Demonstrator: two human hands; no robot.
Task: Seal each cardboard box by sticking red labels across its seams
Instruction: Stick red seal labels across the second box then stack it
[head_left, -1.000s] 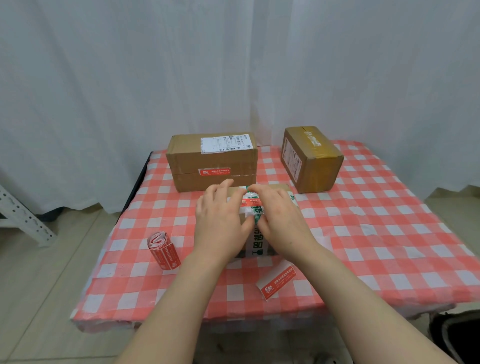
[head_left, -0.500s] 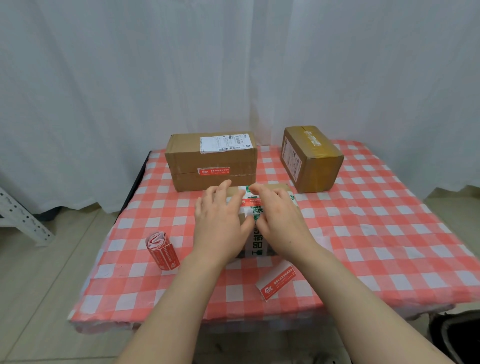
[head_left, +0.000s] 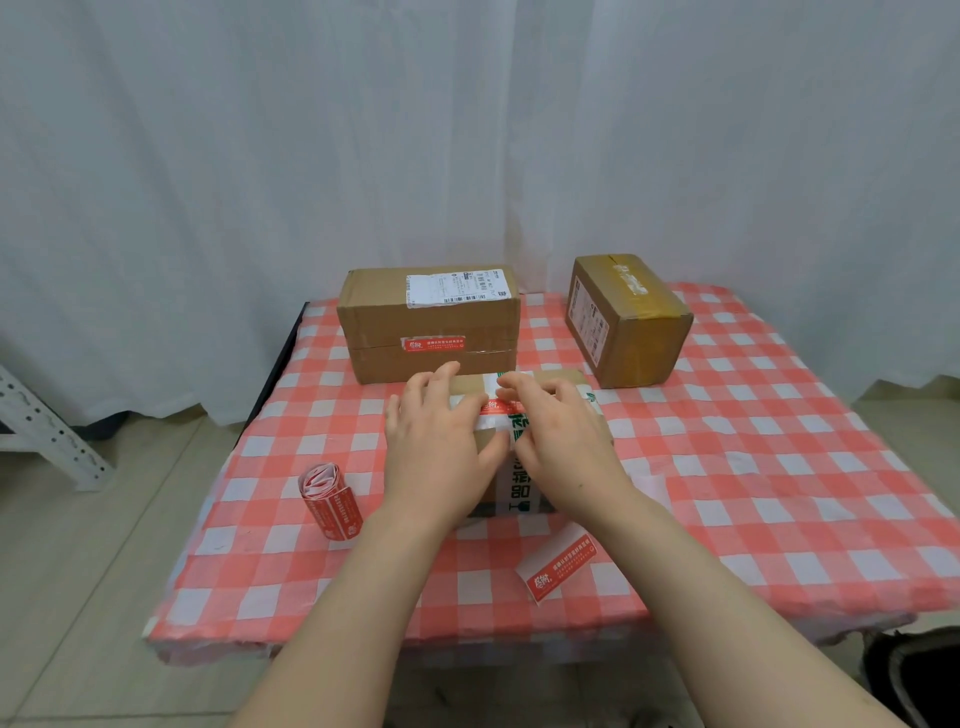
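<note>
Head view (only one).

- Near box (head_left: 521, 488) sits mid-table, in front of the two other boxes.
- Left hand (head_left: 436, 441) lies flat on its top, fingers straight and a little spread, pressing down.
- Right hand (head_left: 561, 436) does the same, fingers straight. Its tips meet the left's over a red label (head_left: 496, 406). Neither hand grips anything.
- The label lies across the taped seam on the box top. Fingers cover most of it, so I cannot tell whether its ends are stuck.
- Rear left box (head_left: 431, 312) has a sealing label (head_left: 435, 344) on its front seam.
- Right-hand box (head_left: 631, 322) shows brown tape and no red label on the faces I can see.
- Label roll (head_left: 330, 501) lies left of the hands. A loose label strip (head_left: 561, 569) lies near the front edge of the checked cloth (head_left: 753, 467).

Risks, as I judge them:
- The label sits on glossy tape, so uneven pressure may leave its edges lifting.
- Fingers sliding toward each other could crease it.
- A sideways push could skid the box on the cloth.
- A forearm could sweep the loose strip off the table.
</note>
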